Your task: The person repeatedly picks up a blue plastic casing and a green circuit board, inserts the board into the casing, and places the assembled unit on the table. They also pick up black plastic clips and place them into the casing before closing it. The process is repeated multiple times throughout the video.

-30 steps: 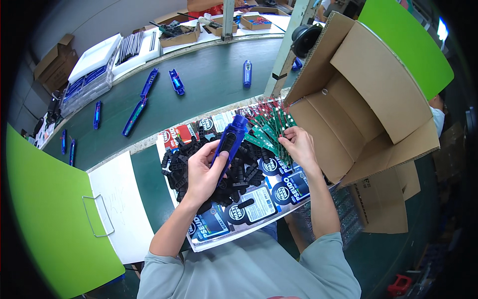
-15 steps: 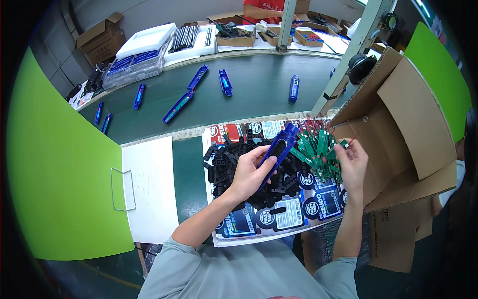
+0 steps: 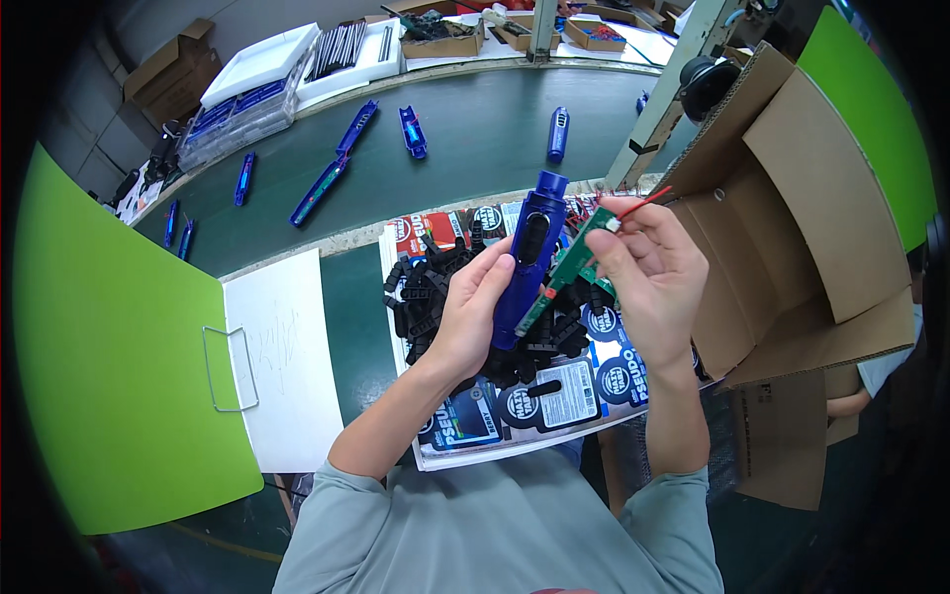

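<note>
My left hand is closed round a blue plastic housing, a long shell with a dark oval opening, held tilted with its narrow end up. Between the thumb and fingers of my right hand is a narrow green circuit board with a white connector and a red wire at its upper end. The board's lower end is close beside the housing; whether they touch I cannot tell. Beneath the hands lies a heap of small black plastic parts. Other green boards are mostly hidden behind my right hand.
Printed sheets lie under the parts. An open cardboard box stands at the right, a green panel and white paper at the left. Several blue housings rest on the green conveyor belt beyond a metal post.
My right hand has drawn a circuit board out of the pile and brought it left beside the housing. The housing, still in my left hand, now stands more upright. The view has shifted slightly.
</note>
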`<state>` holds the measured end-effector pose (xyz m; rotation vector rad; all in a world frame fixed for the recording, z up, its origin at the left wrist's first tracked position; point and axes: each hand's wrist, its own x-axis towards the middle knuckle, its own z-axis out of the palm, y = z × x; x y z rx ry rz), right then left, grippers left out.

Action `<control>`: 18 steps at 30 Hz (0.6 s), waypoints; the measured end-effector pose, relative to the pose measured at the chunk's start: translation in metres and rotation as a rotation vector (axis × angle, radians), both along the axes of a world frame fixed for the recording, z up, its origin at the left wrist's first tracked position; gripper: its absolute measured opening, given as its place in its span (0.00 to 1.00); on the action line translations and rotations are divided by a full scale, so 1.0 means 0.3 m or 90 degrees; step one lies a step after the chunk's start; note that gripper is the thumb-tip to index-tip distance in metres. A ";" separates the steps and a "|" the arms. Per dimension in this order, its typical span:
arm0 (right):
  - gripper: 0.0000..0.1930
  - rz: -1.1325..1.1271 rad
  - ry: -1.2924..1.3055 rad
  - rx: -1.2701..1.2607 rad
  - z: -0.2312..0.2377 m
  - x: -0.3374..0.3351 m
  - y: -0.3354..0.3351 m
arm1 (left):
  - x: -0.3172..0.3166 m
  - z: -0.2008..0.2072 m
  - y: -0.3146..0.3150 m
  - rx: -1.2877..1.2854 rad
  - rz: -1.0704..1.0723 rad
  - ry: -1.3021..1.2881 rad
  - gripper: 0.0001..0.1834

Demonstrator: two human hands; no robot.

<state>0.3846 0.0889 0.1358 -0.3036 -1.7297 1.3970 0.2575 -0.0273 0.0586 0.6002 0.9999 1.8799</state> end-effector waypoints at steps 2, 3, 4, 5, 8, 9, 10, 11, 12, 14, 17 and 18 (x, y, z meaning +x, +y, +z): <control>0.15 -0.010 0.008 0.048 -0.016 -0.037 -0.009 | -0.005 -0.012 -0.003 0.004 -0.006 0.013 0.25; 0.14 -0.009 0.005 0.052 -0.023 -0.047 -0.012 | -0.009 -0.012 -0.004 0.007 -0.004 0.018 0.25; 0.14 -0.008 0.002 0.056 -0.030 -0.056 -0.016 | -0.012 -0.011 -0.004 0.011 -0.003 0.024 0.25; 0.14 -0.008 -0.002 0.060 -0.038 -0.064 -0.018 | -0.014 -0.010 -0.006 0.014 -0.001 0.030 0.25; 0.13 0.001 -0.014 0.060 -0.068 -0.078 -0.017 | -0.021 -0.011 -0.009 0.018 -0.006 0.024 0.25; 0.13 0.007 -0.023 0.054 -0.072 -0.078 -0.020 | -0.022 -0.011 -0.009 0.017 -0.003 0.023 0.25; 0.13 0.010 -0.028 0.055 -0.072 -0.079 -0.024 | -0.021 -0.009 -0.008 0.016 0.001 0.023 0.25; 0.13 0.013 -0.034 0.055 -0.070 -0.081 -0.029 | -0.020 -0.009 -0.008 0.015 0.004 0.022 0.25; 0.12 0.016 -0.039 0.057 -0.068 -0.082 -0.032 | -0.022 -0.010 -0.009 0.016 0.002 0.025 0.25; 0.12 0.019 -0.045 0.072 -0.065 -0.081 -0.032 | -0.026 -0.012 -0.013 0.017 -0.001 0.032 0.25; 0.11 0.027 -0.044 0.050 -0.075 -0.082 -0.026 | -0.025 -0.004 -0.015 0.009 -0.009 0.038 0.24; 0.11 0.031 -0.044 0.035 -0.079 -0.085 -0.024 | -0.026 -0.005 -0.013 0.009 -0.010 0.037 0.24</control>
